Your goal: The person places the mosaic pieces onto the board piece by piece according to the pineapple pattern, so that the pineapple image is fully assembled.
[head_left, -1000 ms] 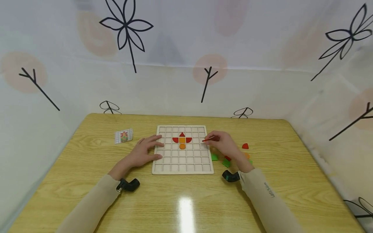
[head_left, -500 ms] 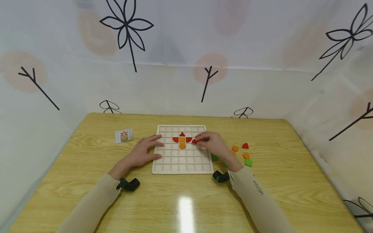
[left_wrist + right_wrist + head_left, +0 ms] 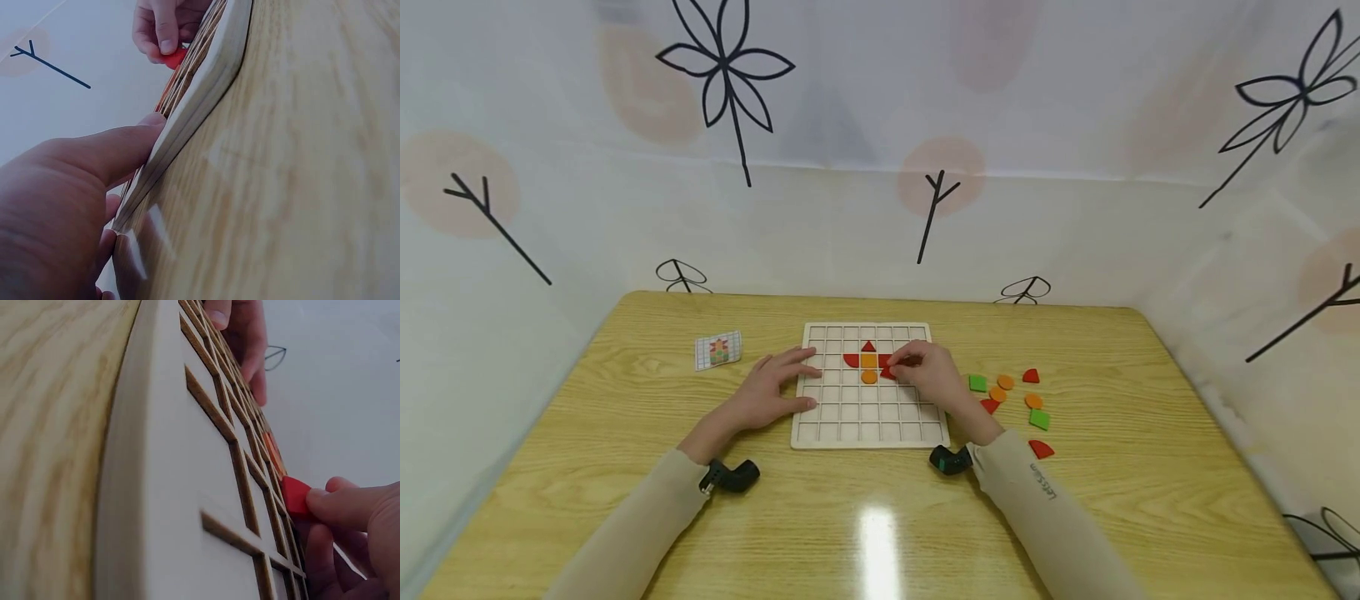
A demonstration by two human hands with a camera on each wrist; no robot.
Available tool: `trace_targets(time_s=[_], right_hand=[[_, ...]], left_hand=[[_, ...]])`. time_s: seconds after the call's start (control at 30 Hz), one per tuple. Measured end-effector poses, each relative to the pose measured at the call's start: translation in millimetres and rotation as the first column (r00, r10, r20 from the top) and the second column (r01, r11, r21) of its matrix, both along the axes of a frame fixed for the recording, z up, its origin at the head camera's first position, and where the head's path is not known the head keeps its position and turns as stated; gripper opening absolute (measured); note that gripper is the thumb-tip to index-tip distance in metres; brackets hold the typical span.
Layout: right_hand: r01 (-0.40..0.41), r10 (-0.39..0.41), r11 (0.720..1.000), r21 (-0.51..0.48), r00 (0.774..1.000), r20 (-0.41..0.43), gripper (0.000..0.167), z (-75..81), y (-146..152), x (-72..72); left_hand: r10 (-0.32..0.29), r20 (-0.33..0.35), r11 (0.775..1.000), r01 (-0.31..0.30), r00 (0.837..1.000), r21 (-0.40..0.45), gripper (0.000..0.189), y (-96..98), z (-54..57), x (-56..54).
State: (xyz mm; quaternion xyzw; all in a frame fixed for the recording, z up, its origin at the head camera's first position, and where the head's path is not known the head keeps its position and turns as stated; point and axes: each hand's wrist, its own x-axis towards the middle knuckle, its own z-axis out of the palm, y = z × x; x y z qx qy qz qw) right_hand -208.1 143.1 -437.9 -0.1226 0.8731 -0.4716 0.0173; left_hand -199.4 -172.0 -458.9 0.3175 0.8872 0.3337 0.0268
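My right hand (image 3: 928, 372) pinches a red quarter-circle tile (image 3: 296, 497) between thumb and fingertips, over the wooden grid board (image 3: 871, 437). The tile is just right of an orange round tile (image 3: 868, 377) lying in the grid. Above that sit an orange square tile (image 3: 868, 361), a red triangle tile (image 3: 868, 346) and a red tile (image 3: 851, 360) on the left. Another red tile on the right is partly covered by my fingers. With fingers spread, my left hand (image 3: 771, 390) rests on the board's left edge; its thumb (image 3: 125, 147) touches the rim in the left wrist view.
Right of the board lie loose tiles: green squares (image 3: 1039, 419), orange rounds (image 3: 1033, 402) and red quarter-circles (image 3: 1041, 449). A small pattern card (image 3: 718, 350) lies left of the board on the wooden table (image 3: 820, 525). A patterned white cloth (image 3: 820, 225) hangs behind.
My right hand has carried the red quarter-circle tile leftward from the board's right edge to beside the orange round tile. More loose tiles now show at right. The left hand stays put.
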Motion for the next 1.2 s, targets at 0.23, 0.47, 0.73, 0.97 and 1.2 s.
trace_targets(time_s=[0.23, 0.47, 0.73, 0.97, 1.2], right_hand=[[-0.044, 0.044, 0.999, 0.009, 0.999, -0.032, 0.005, 0.4, -0.4, -0.6], [-0.045, 0.046, 0.998, 0.053, 0.999, -0.013, 0.005, -0.3, 2.1, -2.4], [-0.098, 0.105, 0.983, 0.157, 0.994, -0.035, 0.004, 0.4, -0.3, -4.7], [-0.097, 0.101, 0.975, 0.201, 0.995, -0.008, 0.007, 1.4, -5.1, -5.2], [-0.081, 0.083, 0.979, 0.187, 0.997, -0.001, 0.007, 0.1, -2.0, -5.5]], left_hand=[[0.001, -0.003, 1.0, -0.001, 1.0, 0.001, 0.044, -0.4, -0.6, -0.3], [0.001, -0.005, 1.0, -0.001, 1.0, -0.006, 0.045, -1.2, -1.7, -1.3], [0.0, -0.002, 1.0, 0.0, 1.0, -0.002, 0.043, -0.8, 1.7, -0.8], [0.007, -0.005, 1.0, -0.007, 1.0, -0.005, 0.043, -0.4, 1.8, -0.7], [0.001, -0.003, 1.0, -0.001, 1.0, -0.003, 0.043, -0.9, 1.2, -0.9]])
